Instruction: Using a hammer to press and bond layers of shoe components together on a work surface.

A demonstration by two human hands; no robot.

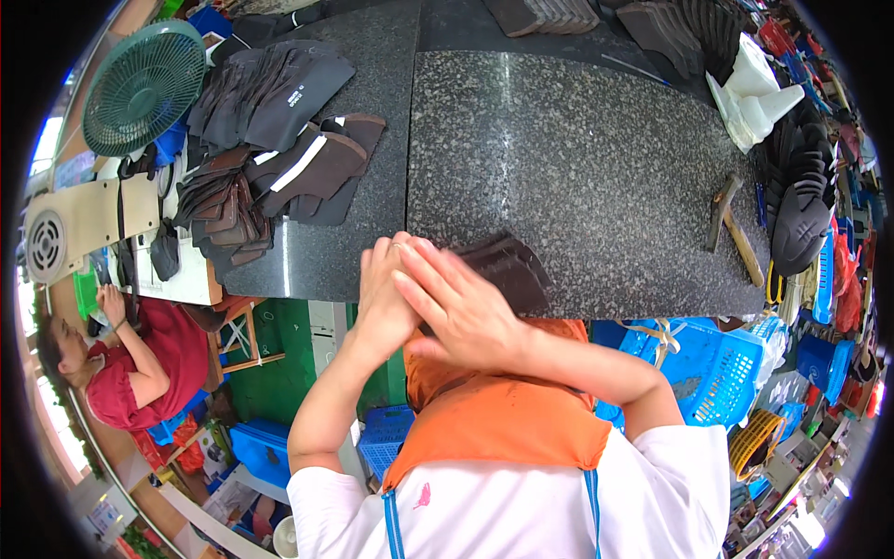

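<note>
I am seeing the two hands meeting at the near edge of the grey speckled desk (577, 177), close to the seam between its slabs. The left hand (384, 291) is reaching up with its fingers mostly straight, and the right hand (470, 315) is lying across it, its fingers stretched out and its thumb standing apart below. The palms are hiding from me, so I cannot tell whether either is gripping anything. Just beyond the right hand, some dark brown curved pieces (515, 273) are resting at the desk's near edge, partly covered by that hand and looking blurred. Below the forearms I am looking down on an orange apron (503, 419) over a white shirt. Farther out on the left, black flat pieces (265, 88) are lying fanned out, with white-striped brown pieces (317, 158) overlapping them and a brown stack (223, 205) sitting nearer. To the right, a hammer (736, 224) is lying near the desk's edge, dark shoe soles (799, 224) are standing in a row, and a white container (752, 91) is sitting above them. A green fan (144, 86) is standing at the upper left, a co-worker in dark red (168, 354) is sitting below it, and a blue basket (708, 373) is showing at the lower right.
</note>
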